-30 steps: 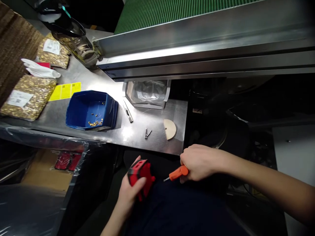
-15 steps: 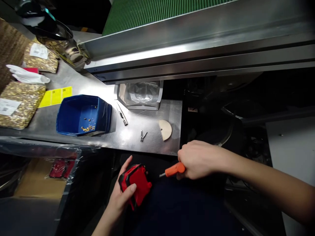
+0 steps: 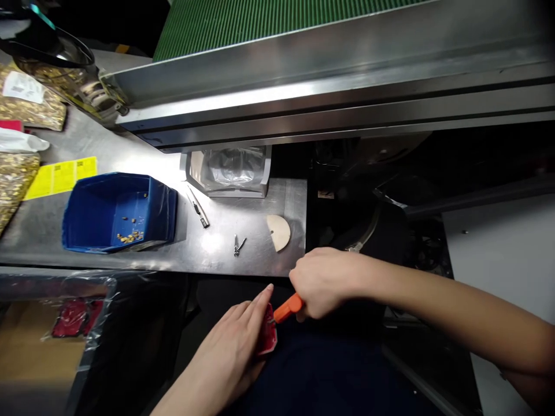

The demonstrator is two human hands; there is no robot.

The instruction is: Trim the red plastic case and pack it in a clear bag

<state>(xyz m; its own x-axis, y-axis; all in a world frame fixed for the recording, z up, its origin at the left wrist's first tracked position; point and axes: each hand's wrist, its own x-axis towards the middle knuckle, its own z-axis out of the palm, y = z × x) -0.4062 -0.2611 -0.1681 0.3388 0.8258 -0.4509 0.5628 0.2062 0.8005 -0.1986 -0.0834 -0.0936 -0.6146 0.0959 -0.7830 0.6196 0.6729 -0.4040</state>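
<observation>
The right hand [image 3: 323,283] is closed around the orange-handled tool [image 3: 288,308], whose tip is best guided lightly along the red plastic part [image 3: 269,336], clasped by the left hand [image 3: 234,341] off the tabletop's [image 3: 260,263] near edge, fingers kept clear.

Head-worn camera, facing forward and down, close

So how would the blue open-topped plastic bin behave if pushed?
Blue plastic bin likely stiff: its walls stand without sagging. Probably light, with only a few small brass-coloured pieces inside. Likely slides rather than tips: broad body, smooth metal bench.
</observation>
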